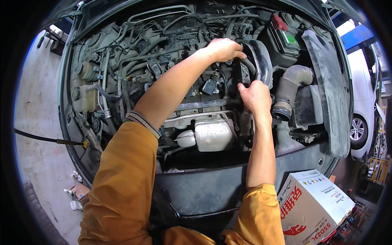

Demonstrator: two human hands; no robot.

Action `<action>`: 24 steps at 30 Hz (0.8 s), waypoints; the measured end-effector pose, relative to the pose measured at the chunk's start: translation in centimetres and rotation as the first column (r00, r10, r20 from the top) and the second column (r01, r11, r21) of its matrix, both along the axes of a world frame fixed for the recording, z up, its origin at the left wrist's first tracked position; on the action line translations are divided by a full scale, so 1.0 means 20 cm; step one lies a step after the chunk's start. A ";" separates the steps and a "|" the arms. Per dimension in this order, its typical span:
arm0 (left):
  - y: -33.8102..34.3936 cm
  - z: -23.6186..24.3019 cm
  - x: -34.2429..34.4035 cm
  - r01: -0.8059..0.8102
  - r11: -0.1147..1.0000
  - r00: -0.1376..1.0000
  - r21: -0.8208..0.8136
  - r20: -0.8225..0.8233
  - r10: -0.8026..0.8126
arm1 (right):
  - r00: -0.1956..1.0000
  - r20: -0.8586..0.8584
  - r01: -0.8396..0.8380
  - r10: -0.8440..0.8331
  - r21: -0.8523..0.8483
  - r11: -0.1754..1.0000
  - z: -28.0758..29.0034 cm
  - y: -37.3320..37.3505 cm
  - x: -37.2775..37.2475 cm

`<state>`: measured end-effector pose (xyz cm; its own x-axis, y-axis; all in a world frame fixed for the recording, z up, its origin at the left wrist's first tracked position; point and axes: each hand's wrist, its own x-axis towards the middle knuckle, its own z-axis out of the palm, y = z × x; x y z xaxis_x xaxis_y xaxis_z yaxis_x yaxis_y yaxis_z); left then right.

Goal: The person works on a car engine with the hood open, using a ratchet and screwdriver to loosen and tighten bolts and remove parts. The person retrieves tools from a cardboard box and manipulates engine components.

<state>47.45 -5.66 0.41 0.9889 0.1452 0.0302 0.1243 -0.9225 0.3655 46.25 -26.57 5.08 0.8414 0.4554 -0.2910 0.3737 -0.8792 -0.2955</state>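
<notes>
In the open engine bay, a glossy black curved duct (263, 61) arches beside the engine, right of centre. My right hand (256, 97) is closed around its lower end, thumb up on the left side and the other fingers hidden. My left hand (225, 50) reaches across the engine to the duct's upper left. Its fingers curl downward next to a thinner dark hose (247, 64), and what they grip is hidden. A small black connector-like part (210, 86) sits on the engine below my left hand. A ribbed grey intake hose (286, 92) rises to the right of my right hand.
A battery (286, 41) with a red terminal cover stands at the back right. A long dark plastic panel (326, 90) leans along the right side. A cardboard box (312, 208) stands at the front right. The front bumper edge (200, 192) lies below my arms; a white car (363, 106) is beyond.
</notes>
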 end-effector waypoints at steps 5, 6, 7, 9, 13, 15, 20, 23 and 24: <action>-0.01 -0.02 0.00 0.010 0.993 0.997 -0.114 0.071 -0.002 | 0.994 0.092 -0.056 0.054 0.025 0.998 -0.11 -0.04 0.04; 0.00 -0.03 -0.02 -0.006 0.984 0.998 -0.180 0.063 0.017 | 0.994 0.088 -0.061 0.059 0.023 0.998 -0.12 -0.04 0.05; 0.00 -0.04 -0.03 0.012 0.984 0.997 -0.177 0.078 0.002 | 0.994 0.092 -0.067 0.065 0.019 0.998 -0.12 -0.04 0.05; 0.02 -0.05 -0.06 0.048 0.984 0.994 -0.171 0.108 -0.029 | 0.992 0.102 -0.076 0.074 0.012 0.997 -0.12 -0.06 0.05; 0.11 -0.04 -0.24 0.048 0.898 0.955 -0.438 0.285 0.088 | 0.991 0.058 -0.119 0.118 0.018 0.993 -0.09 -0.09 0.06; 0.15 -0.08 -0.34 0.022 0.975 0.909 -0.220 0.410 0.072 | 0.990 0.072 -0.124 0.122 0.026 0.992 -0.08 -0.09 0.06; 0.11 0.03 -0.73 -0.037 0.999 0.924 0.028 0.382 0.023 | 0.990 0.045 -0.133 0.131 0.034 0.991 -0.11 -0.10 0.08; -0.01 0.20 -1.03 -0.078 0.990 0.961 -0.118 0.254 0.106 | 0.994 -0.013 -0.110 0.110 0.024 0.994 -0.08 -0.12 0.08; -0.05 0.24 -1.15 -0.082 0.981 0.961 -0.173 0.246 0.124 | 0.994 -0.054 -0.097 0.098 0.015 0.995 -0.05 -0.11 0.08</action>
<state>24.38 -6.71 5.25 0.9308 0.2691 0.2473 0.0986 -0.8364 0.5391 47.84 -28.71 4.14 0.7756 0.5385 -0.3293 0.4405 -0.8354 -0.3287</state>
